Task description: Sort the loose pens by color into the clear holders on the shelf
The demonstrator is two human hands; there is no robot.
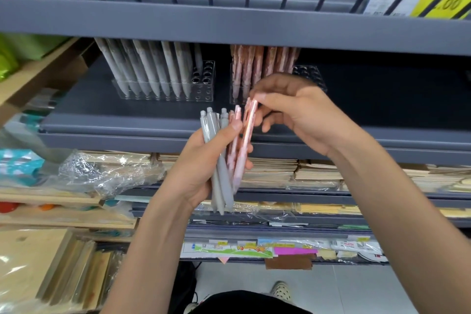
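As left hand [197, 169] grips pens [222, 181], two holders [207, 79]

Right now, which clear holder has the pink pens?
The right holder, partly behind the right hand. The left holder carries grey pens.

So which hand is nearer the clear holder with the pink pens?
Right. The right hand is just in front of the pink-pen holder, pinching a pink pen; the left hand is lower and further left, gripping the mixed pen bundle.
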